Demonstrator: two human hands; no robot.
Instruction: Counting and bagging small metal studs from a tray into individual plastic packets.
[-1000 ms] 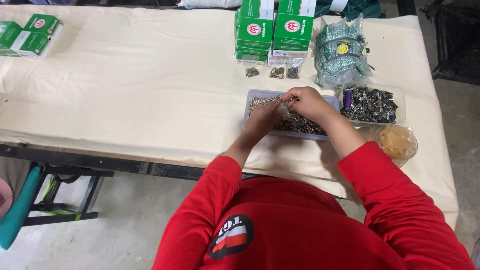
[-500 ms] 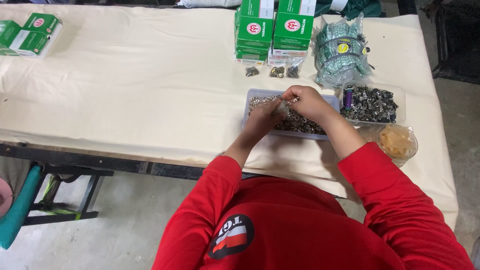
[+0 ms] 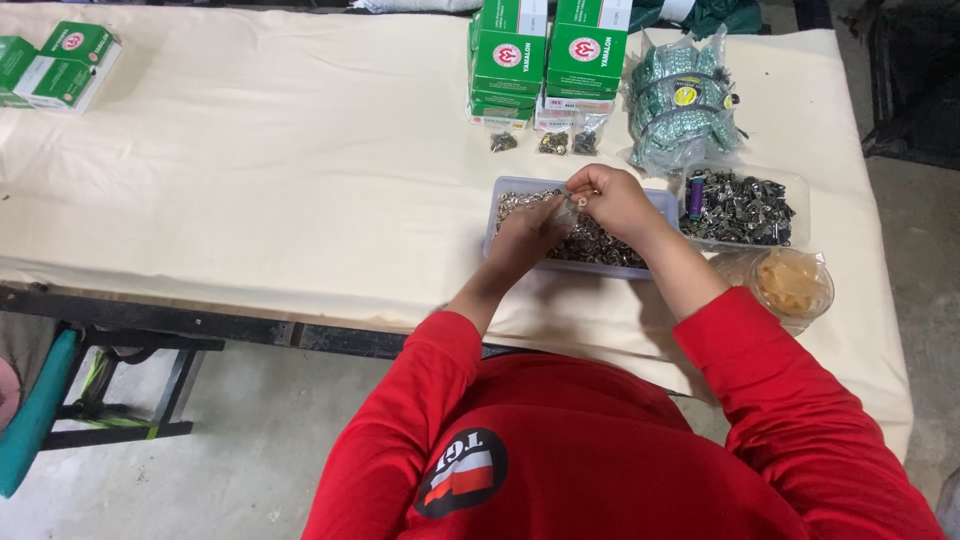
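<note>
A clear plastic tray [image 3: 497, 197] full of small silvery metal parts sits on the cloth-covered table. Both hands are over it. My left hand [image 3: 527, 233] and my right hand [image 3: 612, 200] pinch a small clear plastic bag [image 3: 567, 210] between their fingertips, just above the parts. What is inside the bag is too small to tell. Red sleeves cover both forearms near the elbows.
A second clear tray [image 3: 795, 190] of darker metal parts with a purple cylinder stands to the right. A round tub [image 3: 793, 285] of yellowish bits sits near the front edge. Green boxes [image 3: 550, 50], three small filled bags [image 3: 545, 143] and a bundle of green packets [image 3: 680, 100] lie behind.
The hands stay over the tray; only the fingers have shifted slightly around the small bag.
</note>
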